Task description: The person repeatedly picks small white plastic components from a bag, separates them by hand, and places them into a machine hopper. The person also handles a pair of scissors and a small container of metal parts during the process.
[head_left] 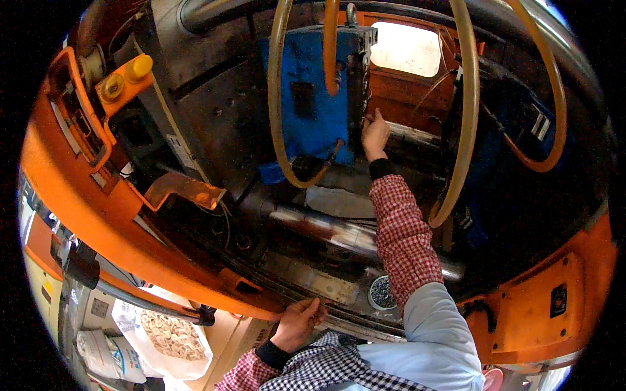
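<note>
My right hand [375, 135] reaches deep into the machine, beside the dark right-hand edge of a blue mould block [314, 104]. Its fingers are partly curled, with the fingertips close to that edge; whatever they may hold is too small to make out. Lower down, my left hand [297, 324] is closed at the machine's front edge, near the end of the orange frame [195, 274]. Its fingers are pressed together, and anything between them is hidden. A round bowl of small dark pellets or parts [381, 293] stands on the ledge by my right forearm.
Translucent hoses [467, 117] loop down on both sides of my right arm. A shiny horizontal bar [326, 228] crosses below the mould. Another dark blue block [521, 111] stands at the right. At lower left, an open white bag [171, 335] holds many pale ring-like pieces.
</note>
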`<state>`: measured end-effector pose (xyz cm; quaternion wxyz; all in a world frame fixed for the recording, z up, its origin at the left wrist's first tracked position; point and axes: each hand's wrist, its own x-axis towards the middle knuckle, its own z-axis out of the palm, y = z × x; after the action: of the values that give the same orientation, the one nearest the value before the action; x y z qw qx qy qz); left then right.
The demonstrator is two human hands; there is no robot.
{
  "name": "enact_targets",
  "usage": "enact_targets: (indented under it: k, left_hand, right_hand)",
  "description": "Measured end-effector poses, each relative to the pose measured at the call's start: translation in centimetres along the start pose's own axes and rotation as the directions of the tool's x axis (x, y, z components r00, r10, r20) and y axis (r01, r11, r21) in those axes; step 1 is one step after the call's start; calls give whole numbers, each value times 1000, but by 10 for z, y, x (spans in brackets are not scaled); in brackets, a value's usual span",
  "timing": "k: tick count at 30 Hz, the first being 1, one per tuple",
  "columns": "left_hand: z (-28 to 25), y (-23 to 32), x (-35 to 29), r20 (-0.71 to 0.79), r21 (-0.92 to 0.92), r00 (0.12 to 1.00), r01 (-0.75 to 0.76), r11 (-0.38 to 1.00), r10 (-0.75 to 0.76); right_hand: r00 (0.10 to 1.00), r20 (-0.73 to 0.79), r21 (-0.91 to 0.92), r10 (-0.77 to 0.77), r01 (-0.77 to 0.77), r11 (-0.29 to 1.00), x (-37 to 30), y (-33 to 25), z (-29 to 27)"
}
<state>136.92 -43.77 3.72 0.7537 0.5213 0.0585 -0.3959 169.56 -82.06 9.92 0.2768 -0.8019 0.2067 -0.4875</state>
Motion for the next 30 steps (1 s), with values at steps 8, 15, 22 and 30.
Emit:
enact_targets:
  k: [8, 15, 22, 30]
  left_hand:
    - [-9, 2, 7, 63, 124, 995, -81, 989, 74]
    - [8, 17, 24, 105, -225, 956, -244, 943, 272]
    - [28, 8, 38, 154, -338, 970, -125, 933, 186]
    - [25, -4, 36, 181, -313, 968, -110, 943, 173]
  right_hand:
    - [927, 356, 70, 120, -155, 985, -21, -32, -54]
    - [608, 689, 442, -394, 78, 893, -200, -132, -214]
    - [626, 592, 326, -508, 390, 861, -294, -103, -250]
    - [663, 511, 364, -547, 410, 836, -301, -110, -267]
